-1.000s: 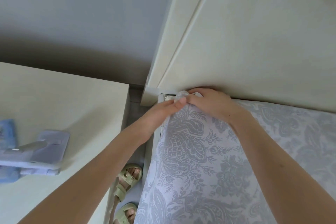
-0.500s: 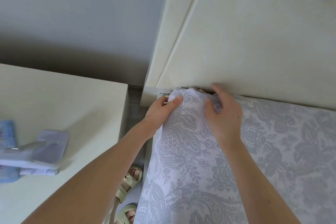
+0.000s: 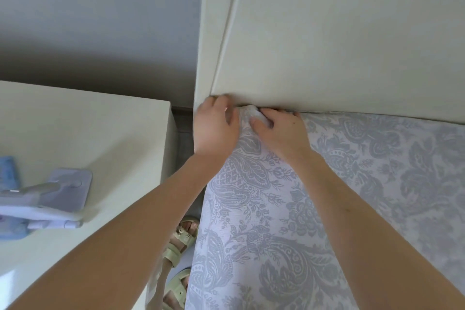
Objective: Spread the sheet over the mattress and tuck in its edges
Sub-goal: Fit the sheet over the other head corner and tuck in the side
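Observation:
A white sheet with a grey floral pattern covers the mattress from the centre to the right. Its top-left corner is bunched into a small wad right under the cream headboard. My left hand sits at the bed's corner, fingers curled against the left side of the wad. My right hand lies on the sheet just right of it, fingers and thumb pinching the bunched fabric against the headboard gap. The mattress itself is hidden under the sheet.
A cream bedside table stands to the left, with a lilac gadget and a blue item on it. A narrow gap runs between table and bed, where my feet in pale sandals stand. A grey wall is behind.
Both hands have closed in on the sheet's corner. The spread corner is now bunched tight against the headboard, and my left hand has risen to the bed frame corner.

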Demonstrator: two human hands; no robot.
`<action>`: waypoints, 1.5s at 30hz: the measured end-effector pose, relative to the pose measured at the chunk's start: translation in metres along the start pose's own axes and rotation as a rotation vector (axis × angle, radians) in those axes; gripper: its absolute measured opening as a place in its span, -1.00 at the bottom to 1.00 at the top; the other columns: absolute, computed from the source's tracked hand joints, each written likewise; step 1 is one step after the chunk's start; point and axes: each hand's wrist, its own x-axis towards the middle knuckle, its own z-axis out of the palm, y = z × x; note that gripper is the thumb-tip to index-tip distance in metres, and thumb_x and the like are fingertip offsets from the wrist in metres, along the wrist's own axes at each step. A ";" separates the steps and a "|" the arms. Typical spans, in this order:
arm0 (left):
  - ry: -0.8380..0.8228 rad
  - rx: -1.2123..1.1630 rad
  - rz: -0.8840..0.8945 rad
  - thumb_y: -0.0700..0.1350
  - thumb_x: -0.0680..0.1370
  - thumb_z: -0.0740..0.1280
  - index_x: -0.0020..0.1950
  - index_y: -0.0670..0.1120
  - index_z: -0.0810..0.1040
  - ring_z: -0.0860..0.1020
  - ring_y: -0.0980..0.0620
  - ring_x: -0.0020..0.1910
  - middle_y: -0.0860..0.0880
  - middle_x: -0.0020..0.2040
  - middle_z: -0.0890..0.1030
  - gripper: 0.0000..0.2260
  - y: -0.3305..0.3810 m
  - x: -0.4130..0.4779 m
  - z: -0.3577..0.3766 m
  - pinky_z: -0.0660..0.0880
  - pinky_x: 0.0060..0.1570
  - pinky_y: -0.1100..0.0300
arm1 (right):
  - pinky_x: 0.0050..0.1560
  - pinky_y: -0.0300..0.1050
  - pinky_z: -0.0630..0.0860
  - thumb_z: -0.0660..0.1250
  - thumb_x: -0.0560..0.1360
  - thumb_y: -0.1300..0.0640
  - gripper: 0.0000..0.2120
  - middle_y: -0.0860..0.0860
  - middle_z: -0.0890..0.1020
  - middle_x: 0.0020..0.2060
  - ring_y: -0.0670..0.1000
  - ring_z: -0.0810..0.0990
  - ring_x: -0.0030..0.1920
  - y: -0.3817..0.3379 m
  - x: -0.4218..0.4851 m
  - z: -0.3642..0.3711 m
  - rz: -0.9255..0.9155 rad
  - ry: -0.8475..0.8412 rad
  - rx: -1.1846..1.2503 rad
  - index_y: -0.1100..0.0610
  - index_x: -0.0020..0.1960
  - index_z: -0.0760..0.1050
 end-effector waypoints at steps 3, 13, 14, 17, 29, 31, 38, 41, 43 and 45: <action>-0.233 -0.128 0.116 -0.13 0.57 0.22 0.12 -0.08 0.62 0.53 -0.05 -0.01 0.00 0.06 0.61 -0.78 0.001 -0.007 0.000 0.45 -0.01 0.14 | 0.18 -0.14 0.49 0.35 0.49 0.13 -0.83 -0.08 0.65 -0.12 -0.07 0.61 -0.01 0.009 -0.008 -0.015 0.221 0.204 0.526 0.10 0.06 0.63; -0.568 -0.612 -0.963 -0.11 0.64 0.13 -0.10 -0.15 0.53 0.53 0.01 -0.23 -0.08 -0.21 0.56 -0.76 -0.041 -0.083 -0.051 0.55 -0.06 0.16 | 0.13 -0.20 0.44 0.19 0.51 0.20 -0.77 -0.02 0.66 -0.04 -0.15 0.55 -0.10 -0.009 -0.113 -0.014 -0.244 0.174 0.199 0.18 0.01 0.61; -0.647 -0.600 -1.041 -0.06 0.65 0.11 -0.10 -0.16 0.53 0.52 0.01 -0.24 -0.08 -0.22 0.56 -0.72 -0.043 -0.105 -0.051 0.53 -0.07 0.17 | 0.22 -0.12 0.41 0.18 0.49 0.20 -0.77 0.00 0.67 -0.06 -0.10 0.58 -0.05 -0.008 -0.127 -0.006 -0.338 0.129 0.140 0.19 -0.03 0.61; -0.692 -0.648 -1.140 -0.01 0.66 0.05 -0.03 -0.16 0.56 0.54 0.00 -0.14 -0.08 -0.12 0.59 -0.65 -0.051 -0.149 -0.040 0.49 -0.02 0.23 | 0.31 -0.02 0.35 0.19 0.48 0.23 -0.78 0.03 0.67 -0.07 0.04 0.62 0.04 -0.004 -0.158 0.014 -0.541 0.002 0.015 0.19 -0.08 0.62; -0.809 -0.994 -1.164 0.17 0.63 0.01 0.07 -0.11 0.57 0.56 0.04 -0.07 -0.03 -0.06 0.60 -0.53 -0.047 -0.164 -0.010 0.45 -0.07 0.26 | 0.38 0.15 0.11 0.03 0.55 0.01 -0.57 0.01 0.69 -0.17 0.10 0.61 0.01 -0.047 -0.112 0.030 -0.855 -0.130 -0.493 0.11 -0.10 0.66; -0.806 -0.988 -1.183 0.27 0.60 -0.06 0.12 -0.06 0.56 0.56 0.02 0.06 -0.02 0.05 0.59 -0.45 -0.050 -0.171 -0.012 0.47 0.08 0.22 | 0.43 0.21 -0.09 -0.15 0.58 -0.13 -0.39 -0.03 0.69 -0.18 0.06 0.58 0.05 -0.068 -0.098 0.040 -0.784 -0.427 -0.844 0.04 -0.10 0.66; -0.575 -0.875 -1.148 0.26 0.59 -0.09 0.23 -0.09 0.56 0.56 -0.08 0.15 -0.07 0.13 0.62 -0.40 -0.071 -0.193 -0.029 0.44 0.27 -0.02 | 0.40 0.15 -0.04 -0.23 0.61 -0.18 -0.39 0.00 0.51 -0.28 0.06 0.50 0.13 -0.098 -0.081 0.070 -0.560 -0.759 -1.116 0.10 -0.35 0.38; -0.345 -0.786 -1.123 0.13 0.62 0.02 0.01 -0.10 0.58 0.58 -0.09 0.06 -0.05 -0.04 0.63 -0.57 -0.078 -0.233 -0.039 0.48 0.18 0.01 | 0.41 0.18 -0.06 -0.23 0.61 -0.19 -0.40 0.03 0.55 -0.14 0.07 0.49 0.18 -0.101 -0.083 0.073 -0.518 -0.772 -1.186 0.10 -0.32 0.38; -0.432 -0.768 -1.125 0.12 0.62 0.02 0.04 -0.13 0.58 0.57 -0.10 0.08 -0.09 0.00 0.62 -0.56 -0.082 -0.266 -0.046 0.47 0.13 0.06 | 0.43 0.18 -0.09 -0.23 0.61 -0.20 -0.40 0.03 0.58 -0.04 0.07 0.47 0.21 -0.104 -0.085 0.076 -0.483 -0.800 -1.212 0.10 -0.24 0.43; -0.541 -0.767 -1.116 0.14 0.62 0.00 0.15 -0.06 0.58 0.55 -0.05 0.10 -0.06 0.09 0.61 -0.55 -0.083 -0.286 -0.048 0.44 0.13 0.12 | 0.44 0.21 -0.12 -0.24 0.60 -0.21 -0.38 0.05 0.58 0.11 0.09 0.44 0.26 -0.104 -0.091 0.079 -0.488 -0.820 -1.265 0.10 -0.04 0.51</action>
